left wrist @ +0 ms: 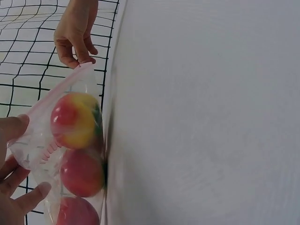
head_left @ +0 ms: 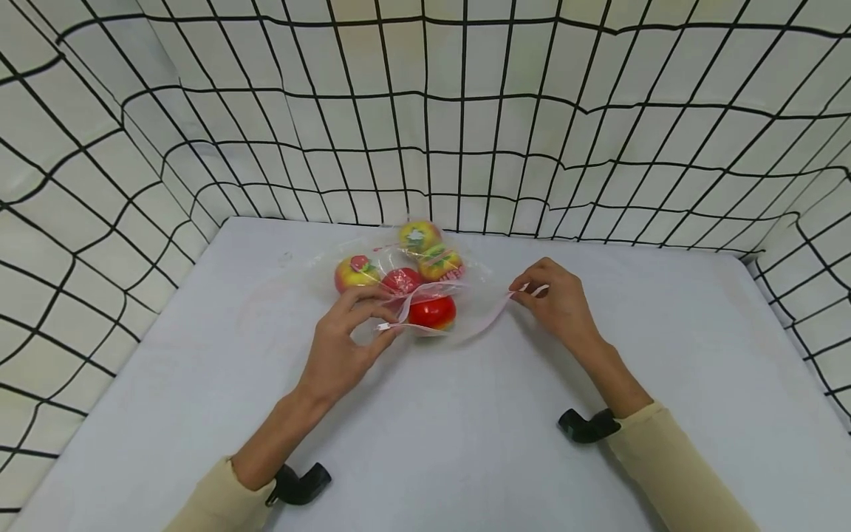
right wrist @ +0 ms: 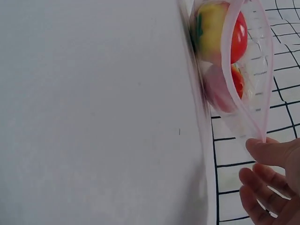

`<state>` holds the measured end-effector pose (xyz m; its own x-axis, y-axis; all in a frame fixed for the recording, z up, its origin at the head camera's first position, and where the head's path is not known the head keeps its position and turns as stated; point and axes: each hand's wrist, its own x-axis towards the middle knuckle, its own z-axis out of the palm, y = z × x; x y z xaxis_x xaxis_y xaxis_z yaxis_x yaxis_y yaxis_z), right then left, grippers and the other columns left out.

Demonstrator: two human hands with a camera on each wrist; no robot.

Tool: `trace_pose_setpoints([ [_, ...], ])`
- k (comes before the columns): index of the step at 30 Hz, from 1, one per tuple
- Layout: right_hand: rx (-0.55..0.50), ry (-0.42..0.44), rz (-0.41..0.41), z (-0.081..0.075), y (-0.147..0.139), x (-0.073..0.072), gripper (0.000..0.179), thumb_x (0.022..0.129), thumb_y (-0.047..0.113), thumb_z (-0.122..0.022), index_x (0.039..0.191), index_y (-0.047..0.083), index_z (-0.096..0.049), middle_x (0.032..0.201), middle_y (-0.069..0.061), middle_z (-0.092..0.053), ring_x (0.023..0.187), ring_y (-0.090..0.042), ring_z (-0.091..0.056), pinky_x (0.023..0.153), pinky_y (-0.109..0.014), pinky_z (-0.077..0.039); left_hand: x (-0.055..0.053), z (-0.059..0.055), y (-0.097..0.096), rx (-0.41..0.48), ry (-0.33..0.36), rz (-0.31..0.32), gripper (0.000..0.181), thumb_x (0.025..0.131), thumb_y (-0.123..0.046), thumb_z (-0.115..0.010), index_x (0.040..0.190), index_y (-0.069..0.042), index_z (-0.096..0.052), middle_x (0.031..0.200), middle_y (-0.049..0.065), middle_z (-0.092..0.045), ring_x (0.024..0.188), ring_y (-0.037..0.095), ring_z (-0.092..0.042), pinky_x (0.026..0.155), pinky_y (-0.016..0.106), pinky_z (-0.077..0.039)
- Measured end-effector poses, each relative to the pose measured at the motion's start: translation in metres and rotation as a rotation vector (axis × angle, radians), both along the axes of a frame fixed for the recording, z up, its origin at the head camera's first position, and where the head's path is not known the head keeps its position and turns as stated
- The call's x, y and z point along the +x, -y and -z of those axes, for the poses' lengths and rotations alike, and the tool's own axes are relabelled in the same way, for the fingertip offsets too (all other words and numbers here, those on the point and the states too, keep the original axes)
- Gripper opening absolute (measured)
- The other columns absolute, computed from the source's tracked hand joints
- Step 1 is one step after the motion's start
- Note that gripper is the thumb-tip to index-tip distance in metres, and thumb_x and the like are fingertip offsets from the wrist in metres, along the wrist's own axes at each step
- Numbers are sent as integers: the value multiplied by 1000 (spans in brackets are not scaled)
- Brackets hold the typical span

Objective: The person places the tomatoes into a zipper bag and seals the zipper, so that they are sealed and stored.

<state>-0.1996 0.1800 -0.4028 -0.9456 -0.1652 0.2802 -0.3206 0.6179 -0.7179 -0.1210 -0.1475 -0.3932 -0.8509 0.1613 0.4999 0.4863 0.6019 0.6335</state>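
A clear plastic zip bag (head_left: 480, 304) with a pink-edged mouth lies on the white table, its mouth partly parted. Inside are several round red and yellow fruits; a shiny red one (head_left: 432, 313) sits nearest the mouth, and a yellow-and-red one (head_left: 355, 275) lies to the left. My left hand (head_left: 337, 351) holds the left end of the mouth, thumb on the near edge and fingers on the far edge. At the right corner, my right hand (head_left: 553, 301) pinches the pink strip between thumb and index finger; its other fingers are loosely bent in the right wrist view.
Black netting (head_left: 425, 125) over pale walls rises behind the table and along both sides. The white tabletop (head_left: 439, 443) stretches toward me. Each wrist carries a black camera mount, the left one (head_left: 302, 484) and the right one (head_left: 588, 426), beside beige sleeves.
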Motion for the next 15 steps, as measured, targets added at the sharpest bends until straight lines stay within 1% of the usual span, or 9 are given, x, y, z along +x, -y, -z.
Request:
trace_pose_setpoints([
  [3, -29, -46, 9, 0, -6, 2, 12, 84, 0, -83, 90, 9, -80, 97, -5, -70, 86, -15, -68, 71, -10, -52, -1, 0, 0, 45, -19, 23, 22, 80, -7, -89, 99, -11, -79, 127, 5, -68, 126, 21, -63, 104, 5, -45],
  [6, -70, -108, -11, 1, -13, 3, 13, 83, -1, -84, 88, 10, -79, 94, -3, -72, 83, -5, -66, 71, -10, -53, -3, -1, 0, 83, -27, 37, 21, 81, -6, -88, 99, -11, -80, 125, 5, -69, 124, 21, -64, 104, 6, -46],
  [8, -86, -148, -28, 2, -17, 4, 15, 84, -3, -83, 89, 11, -80, 92, -5, -73, 80, -2, -64, 71, -11, -53, -4, 0, 1, 99, -28, 39, 20, 81, -7, -88, 99, -11, -80, 124, 5, -69, 123, 20, -64, 103, 6, -47],
  [11, -93, -196, -40, 3, -21, 5, 18, 84, -5, -81, 91, 11, -81, 89, -7, -74, 77, 0, -62, 71, -9, -52, -4, 0, 0, 114, -30, 35, 19, 82, -7, -87, 99, -12, -80, 124, 5, -69, 122, 20, -64, 102, 6, -48],
  [15, -75, -224, -18, 1, -26, 7, 17, 83, -5, -82, 90, 10, -81, 87, -5, -76, 74, 0, -62, 70, -7, -50, -5, 0, -2, 125, -40, 32, 19, 83, -7, -86, 100, -12, -80, 123, 6, -69, 123, 20, -64, 102, 6, -48],
])
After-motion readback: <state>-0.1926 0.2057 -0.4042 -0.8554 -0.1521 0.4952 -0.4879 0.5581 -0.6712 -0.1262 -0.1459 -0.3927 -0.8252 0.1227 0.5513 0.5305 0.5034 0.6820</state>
